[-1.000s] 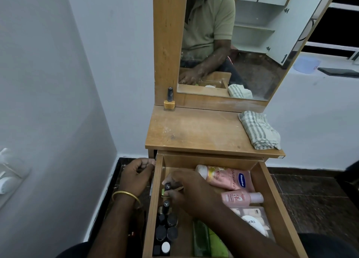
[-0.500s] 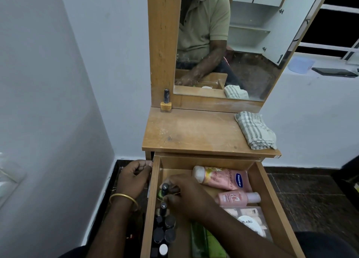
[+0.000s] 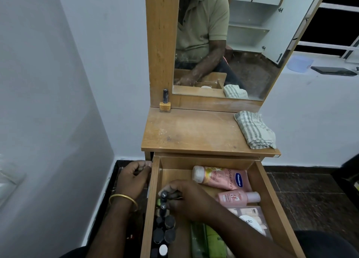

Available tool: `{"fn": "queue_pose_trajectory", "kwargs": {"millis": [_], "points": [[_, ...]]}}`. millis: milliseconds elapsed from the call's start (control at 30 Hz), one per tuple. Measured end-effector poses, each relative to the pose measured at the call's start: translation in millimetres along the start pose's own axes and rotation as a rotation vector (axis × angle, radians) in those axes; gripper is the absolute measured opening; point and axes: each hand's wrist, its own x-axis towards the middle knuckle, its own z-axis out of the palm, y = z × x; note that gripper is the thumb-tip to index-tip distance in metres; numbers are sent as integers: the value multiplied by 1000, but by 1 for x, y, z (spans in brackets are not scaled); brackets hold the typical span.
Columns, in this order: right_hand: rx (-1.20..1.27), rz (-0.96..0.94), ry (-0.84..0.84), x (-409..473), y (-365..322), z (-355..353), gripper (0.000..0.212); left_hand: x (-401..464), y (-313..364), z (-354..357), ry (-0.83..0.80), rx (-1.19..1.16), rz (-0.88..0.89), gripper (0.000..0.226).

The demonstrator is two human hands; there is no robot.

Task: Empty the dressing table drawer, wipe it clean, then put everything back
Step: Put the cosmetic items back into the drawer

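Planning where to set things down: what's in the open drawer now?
The drawer holds dark-capped nail polish bottles, two pink lotion bottles, green items and a white-lidded jar; the right hand covers the middle.

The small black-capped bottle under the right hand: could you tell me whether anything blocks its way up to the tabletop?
Nothing visible does. The right hand grips the bottle in the open drawer, and the tabletop is bare ahead.

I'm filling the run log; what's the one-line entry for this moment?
stage: emptying | right hand: grips black-capped small bottle in open wooden drawer | left hand: holds drawer's side | striped cloth: on tabletop
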Motion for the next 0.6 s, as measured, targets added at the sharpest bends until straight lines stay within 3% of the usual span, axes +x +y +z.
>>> {"fn": "queue_pose_trajectory", "kwargs": {"millis": [367,500,600], "points": [[-113,10,-8,-3,-2,0,32,-2,2,1,-5,-26,10,14],[-269,-122,281,-9,-26,-8,27,-1,3,1,-6,-31,5,12],[-255,-217,430,-3,-56,-24,20,0,2,1,-1,-20,3,10]]}}
